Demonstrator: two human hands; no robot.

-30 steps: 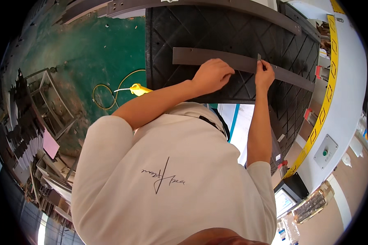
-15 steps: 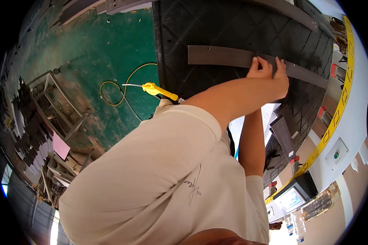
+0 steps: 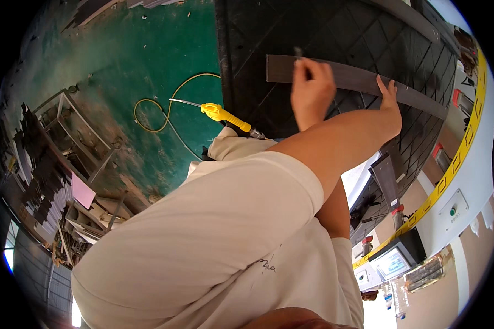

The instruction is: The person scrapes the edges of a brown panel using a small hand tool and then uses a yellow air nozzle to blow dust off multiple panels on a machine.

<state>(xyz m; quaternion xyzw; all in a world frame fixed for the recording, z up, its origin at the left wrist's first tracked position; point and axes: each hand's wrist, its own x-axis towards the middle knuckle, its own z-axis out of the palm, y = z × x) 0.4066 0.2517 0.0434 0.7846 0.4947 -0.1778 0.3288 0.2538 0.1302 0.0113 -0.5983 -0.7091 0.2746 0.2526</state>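
A long, slightly curved dark brown strip (image 3: 348, 77) lies across the black-topped table (image 3: 247, 104). My left hand (image 3: 389, 94) rests at the strip's near edge, right of its middle, fingers stretched out and apart. Passing beneath the left forearm, my right arm reaches toward the strip's left end. There my right hand (image 3: 314, 90) is closed in a pinch over the strip, slightly blurred. A small dark thing (image 3: 298, 52) sticks up at its fingertips, too smeared to name.
A yellow air blow gun (image 3: 225, 116) with a coiled yellow hose (image 3: 152, 130) is beside the table's left edge. Another strip (image 3: 409, 19) lies at the far side. To the right are red-topped clamps (image 3: 439, 152), a yellow-marked rail (image 3: 447, 170) and a screen (image 3: 392, 263). A metal frame (image 3: 74, 131) stands left.
My right hand has moved left along the strip, away from my left hand, toward the strip's left end. The view has shifted a little, and my left hand stays by the strip.
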